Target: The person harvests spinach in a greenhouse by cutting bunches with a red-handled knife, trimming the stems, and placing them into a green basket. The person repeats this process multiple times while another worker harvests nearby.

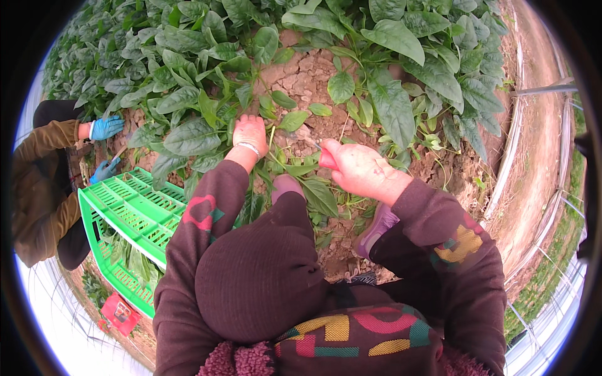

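Leafy green plants that look like spinach (193, 136) grow thickly from cracked brown soil (305, 75). My left hand (250, 135), with a bracelet at its wrist, reaches among stems at the edge of the left clump; its fingertips are partly hidden by leaves, so its hold is unclear. To its right, my right hand (360, 169) is closed round the red handle (328, 160) of a small tool, whose metal end points toward the soil between my hands. The tool's tip is blurred. Loose leaves (321, 196) lie below, around my pink shoes (380, 228).
A green plastic crate (136, 202) with leafy plants inside stands at my left. Beyond it crouches a co-worker (42, 188) in blue gloves. A red object (121, 314) lies behind the crate. At right, plastic sheeting (510, 136) edges the bed beside a dirt path (538, 117).
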{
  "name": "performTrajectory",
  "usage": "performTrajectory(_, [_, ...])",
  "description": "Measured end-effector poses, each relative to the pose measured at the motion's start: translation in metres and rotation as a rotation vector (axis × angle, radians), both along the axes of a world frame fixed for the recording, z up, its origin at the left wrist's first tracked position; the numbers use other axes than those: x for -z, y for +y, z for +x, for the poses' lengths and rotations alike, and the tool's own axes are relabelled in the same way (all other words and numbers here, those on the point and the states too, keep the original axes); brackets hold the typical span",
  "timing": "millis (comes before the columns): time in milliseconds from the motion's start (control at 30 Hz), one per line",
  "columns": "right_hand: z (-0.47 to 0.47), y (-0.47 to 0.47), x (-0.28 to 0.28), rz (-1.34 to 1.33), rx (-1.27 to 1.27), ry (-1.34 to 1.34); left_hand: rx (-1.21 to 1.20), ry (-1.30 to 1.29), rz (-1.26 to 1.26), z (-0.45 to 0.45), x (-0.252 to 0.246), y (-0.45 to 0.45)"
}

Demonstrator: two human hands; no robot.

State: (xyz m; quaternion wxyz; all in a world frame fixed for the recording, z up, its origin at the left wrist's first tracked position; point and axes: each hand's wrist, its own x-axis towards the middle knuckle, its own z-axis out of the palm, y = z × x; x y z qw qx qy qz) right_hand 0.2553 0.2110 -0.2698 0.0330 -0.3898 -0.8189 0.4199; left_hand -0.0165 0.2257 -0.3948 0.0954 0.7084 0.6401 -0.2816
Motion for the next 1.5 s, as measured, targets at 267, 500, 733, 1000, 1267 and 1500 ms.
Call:
performTrajectory(267, [-0.076, 0.024, -0.001, -0.08, -0.033, -0.077, -0.017, -0.035, 0.048, -0.009, -0.005, -0.006])
performTrajectory(500, [-0.058, -0.042, 0.054, -0.086, 0.19, 0.005, -0.079, -0.062, 0.098, -0.018, -0.005, -0.017])
performTrajectory(733, [-0.034, 0.005, 0.021, -0.182, 0.108, -0.014, -0.073, -0.044, 0.144, -0.043, -0.016, -0.036])
performTrajectory(1000, [-0.089, -0.029, 0.069, -0.11, 0.15, -0.101, 0.089, 0.181, 0.186, -0.05, 0.006, -0.019])
performTrajectory(1267, [-0.056, -0.014, 0.1, -0.144, 0.122, 0.07, 0.228, 0.281, 0.119, -0.056, 0.015, -0.011])
performTrajectory(1500, [-0.098, -0.041, 0.088, -0.183, 0.166, 0.076, 0.38, 0.412, 0.014, -0.056, 0.017, -0.01])
